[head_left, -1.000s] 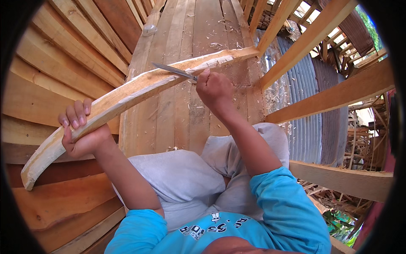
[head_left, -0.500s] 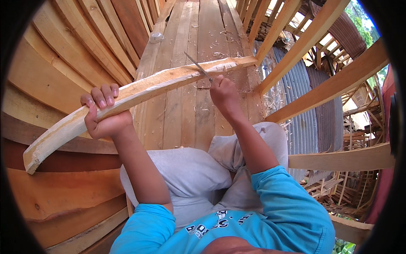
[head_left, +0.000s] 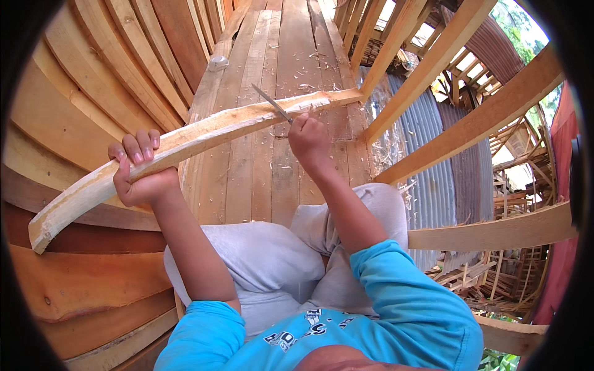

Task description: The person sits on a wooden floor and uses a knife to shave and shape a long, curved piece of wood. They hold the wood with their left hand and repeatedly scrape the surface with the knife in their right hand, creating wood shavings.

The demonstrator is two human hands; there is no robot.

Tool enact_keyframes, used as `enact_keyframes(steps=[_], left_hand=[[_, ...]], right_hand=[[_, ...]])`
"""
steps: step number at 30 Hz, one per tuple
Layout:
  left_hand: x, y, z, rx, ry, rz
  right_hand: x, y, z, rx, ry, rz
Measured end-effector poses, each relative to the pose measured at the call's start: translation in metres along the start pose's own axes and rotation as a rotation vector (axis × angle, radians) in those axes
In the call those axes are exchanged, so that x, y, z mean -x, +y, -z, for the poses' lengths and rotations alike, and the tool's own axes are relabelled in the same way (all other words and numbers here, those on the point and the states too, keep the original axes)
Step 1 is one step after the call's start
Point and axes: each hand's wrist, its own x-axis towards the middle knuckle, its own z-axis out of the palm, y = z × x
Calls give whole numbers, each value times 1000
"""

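A long, slightly curved piece of pale wood (head_left: 213, 131) slants across in front of me, its near end low at the left and its far end against a post at the right. My left hand (head_left: 139, 167) is wrapped round it toward the near end, fingers over the top and thumb at the front side. In my right hand (head_left: 307, 137) is a knife (head_left: 270, 101), its handle mostly hidden in the closed fist. The thin blade points up and left and lies across the wood's far half.
Wood shavings (head_left: 307, 88) are strewn over the plank floor (head_left: 250, 167). A small clear container (head_left: 218, 63) sits farther off on the planks. Upright boards (head_left: 80, 130) line the left; a slatted wooden railing (head_left: 427, 68) runs along the right, with corrugated metal sheets (head_left: 430, 167) beyond it.
The whole view has shifted a little, moving everything leftward. The knife remains on the far half of the wood, and both hands keep their grips.
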Motion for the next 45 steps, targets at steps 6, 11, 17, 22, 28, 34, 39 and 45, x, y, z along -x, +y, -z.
enact_keyframes(steps=[6, 11, 17, 22, 28, 34, 39, 45], left_hand=[[4, -2, -2, -27, -9, 2], [3, 3, 4, -51, 0, -20], [2, 3, 8, -76, -15, -10], [1, 3, 5, -61, -62, -1], [-2, 3, 7, -67, -76, -5], [-2, 1, 3, -65, -65, -6], [0, 0, 3, -64, -50, -5], [0, 0, 7, -72, -52, -16]], right_hand=[[-5, 9, -8, -74, 55, -79], [14, -19, 4, -8, -28, 63], [16, -16, 0, -79, -43, 139], [21, -24, 2, -79, -81, 3], [13, -11, -12, -59, 46, 75], [-12, 3, -15, -60, 104, -239], [-9, 12, -16, -53, -13, -13], [-7, 1, 2, -18, -168, -51]])
